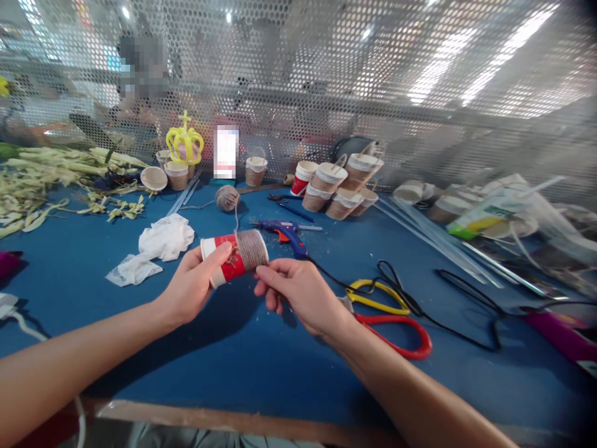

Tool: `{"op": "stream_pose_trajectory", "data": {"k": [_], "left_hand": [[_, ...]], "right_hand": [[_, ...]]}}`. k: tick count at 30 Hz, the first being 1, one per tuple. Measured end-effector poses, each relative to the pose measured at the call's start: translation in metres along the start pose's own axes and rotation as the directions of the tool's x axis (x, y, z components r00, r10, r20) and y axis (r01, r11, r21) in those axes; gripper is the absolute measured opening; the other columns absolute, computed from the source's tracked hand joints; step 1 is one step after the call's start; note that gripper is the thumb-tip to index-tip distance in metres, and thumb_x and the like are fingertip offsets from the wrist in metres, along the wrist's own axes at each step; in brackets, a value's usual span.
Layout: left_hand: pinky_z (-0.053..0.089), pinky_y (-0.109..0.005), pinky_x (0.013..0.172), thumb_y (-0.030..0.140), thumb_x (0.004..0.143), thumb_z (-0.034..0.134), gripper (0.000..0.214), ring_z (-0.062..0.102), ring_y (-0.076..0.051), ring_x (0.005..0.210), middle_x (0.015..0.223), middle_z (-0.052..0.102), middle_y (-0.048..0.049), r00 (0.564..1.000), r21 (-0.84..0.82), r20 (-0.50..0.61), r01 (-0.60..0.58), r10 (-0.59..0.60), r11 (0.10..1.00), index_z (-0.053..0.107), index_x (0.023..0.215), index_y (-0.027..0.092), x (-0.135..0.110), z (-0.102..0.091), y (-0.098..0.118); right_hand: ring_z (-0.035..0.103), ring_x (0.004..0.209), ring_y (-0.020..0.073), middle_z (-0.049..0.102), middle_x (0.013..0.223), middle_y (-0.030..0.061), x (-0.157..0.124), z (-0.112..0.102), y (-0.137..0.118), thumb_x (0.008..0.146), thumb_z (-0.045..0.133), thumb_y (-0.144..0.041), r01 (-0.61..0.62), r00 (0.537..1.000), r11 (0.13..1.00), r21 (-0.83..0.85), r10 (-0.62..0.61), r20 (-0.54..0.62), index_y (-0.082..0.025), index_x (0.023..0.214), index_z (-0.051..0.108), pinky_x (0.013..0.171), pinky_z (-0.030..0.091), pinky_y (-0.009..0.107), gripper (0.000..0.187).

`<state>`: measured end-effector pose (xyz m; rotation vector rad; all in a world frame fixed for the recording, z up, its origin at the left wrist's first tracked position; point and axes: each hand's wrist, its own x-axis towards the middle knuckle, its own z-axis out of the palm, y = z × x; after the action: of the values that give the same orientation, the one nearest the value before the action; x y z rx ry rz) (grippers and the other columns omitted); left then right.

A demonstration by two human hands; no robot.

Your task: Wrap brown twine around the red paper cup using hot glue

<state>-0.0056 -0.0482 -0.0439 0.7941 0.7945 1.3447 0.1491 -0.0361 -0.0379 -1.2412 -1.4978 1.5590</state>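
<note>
My left hand [198,277] is wrapped round a red and white paper cup [232,267], which lies on its side above the table. Grey-brown twine [252,249] is wound in close rows over the cup's right-hand part. From the top of the cup a strand runs up to a ball of twine [228,198]. My right hand [296,286] is closed, with thumb and forefinger pinching at the lower edge of the wrapped end; its other fingers are curled below. Just behind the cup lies a blue glue gun [284,233].
Scissors [392,323] with yellow and red handles and a black cord lie at right. Twine-wrapped cups [326,180] stand at the back, near clear sticks [438,246]. White crumpled tissue [165,238], a yellow crown [185,144] and pale dried leaves [51,171] are at left.
</note>
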Motion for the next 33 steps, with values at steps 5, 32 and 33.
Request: {"op": "stream_pose_trajectory", "data": {"k": [5,32,33], "left_hand": [[0.045,-0.024,0.059,0.026,0.074,0.059,0.02,0.06,-0.015,0.062,0.07,0.068,-0.0054,1.0,0.017,-0.02,0.017,-0.017,1.0,0.066,0.082,0.009,0.006,-0.004,0.001],[0.034,-0.017,0.05,0.029,0.064,0.069,0.02,0.048,-0.006,0.053,0.06,0.06,0.0028,0.973,0.266,0.048,0.204,-0.224,0.942,0.061,0.072,0.012,0.011,-0.013,-0.002],[0.034,-0.017,0.049,0.029,0.065,0.068,0.02,0.048,-0.006,0.051,0.059,0.06,0.0027,0.971,0.264,0.05,0.211,-0.232,0.941,0.061,0.071,0.012,0.011,-0.013,-0.001]], "right_hand": [[0.049,0.043,0.0051,0.056,0.053,-0.0019,-0.004,-0.009,-0.005,0.08,0.049,-0.029,0.065,0.989,0.959,-0.277,-0.025,0.144,-0.014,0.068,0.055,0.04,0.036,0.016,0.021],[0.055,0.09,0.0193,0.053,0.101,0.0069,-0.004,-0.009,0.005,0.068,0.065,-0.026,0.476,0.826,0.565,-0.674,-0.551,0.122,-0.019,0.104,0.047,0.077,0.047,0.035,0.041],[0.055,0.089,0.019,0.053,0.101,0.0067,-0.004,-0.009,0.006,0.068,0.065,-0.027,0.457,0.846,0.605,-0.652,-0.523,0.108,-0.019,0.104,0.047,0.075,0.048,0.034,0.041]]}}
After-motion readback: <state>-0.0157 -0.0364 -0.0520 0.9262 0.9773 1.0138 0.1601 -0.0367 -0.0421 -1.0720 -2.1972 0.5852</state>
